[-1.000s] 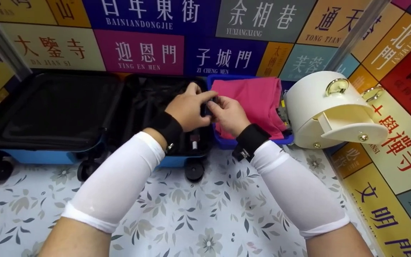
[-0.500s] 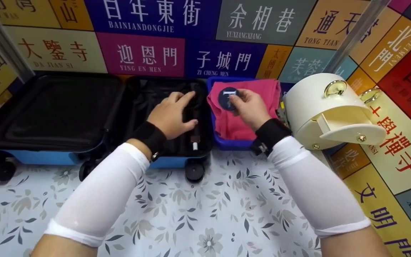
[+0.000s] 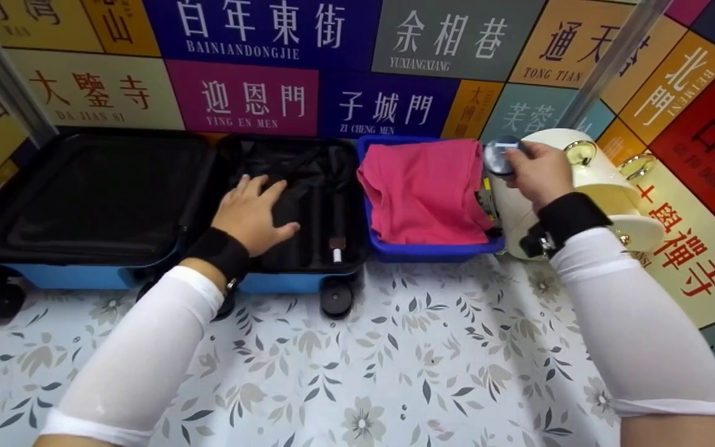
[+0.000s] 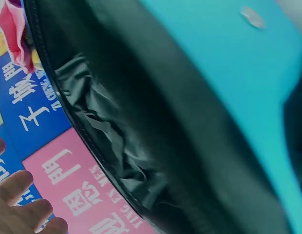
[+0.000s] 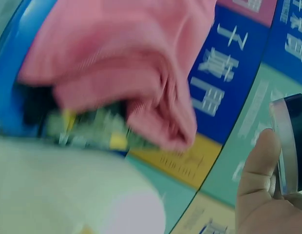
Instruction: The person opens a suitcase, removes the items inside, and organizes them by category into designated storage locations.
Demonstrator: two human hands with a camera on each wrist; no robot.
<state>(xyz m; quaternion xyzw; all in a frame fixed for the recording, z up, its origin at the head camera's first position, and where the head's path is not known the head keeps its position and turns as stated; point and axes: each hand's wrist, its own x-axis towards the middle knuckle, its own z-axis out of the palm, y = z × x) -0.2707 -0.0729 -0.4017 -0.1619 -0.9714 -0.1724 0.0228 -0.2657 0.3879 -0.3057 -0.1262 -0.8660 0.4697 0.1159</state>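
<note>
two hands work apart: the right hand point(image 3: 537, 171) pinches a small round dark compact point(image 3: 499, 155) above the cream vanity case point(image 3: 587, 186), just beside the blue bin point(image 3: 432, 249) of pink cloth point(image 3: 426, 189), while the left hand point(image 3: 252, 214) rests flat, fingers spread, inside the open suitcase point(image 3: 146, 192).

Sign-tile wall point(image 3: 242, 96), floral floor point(image 3: 364, 360) (pale).
</note>
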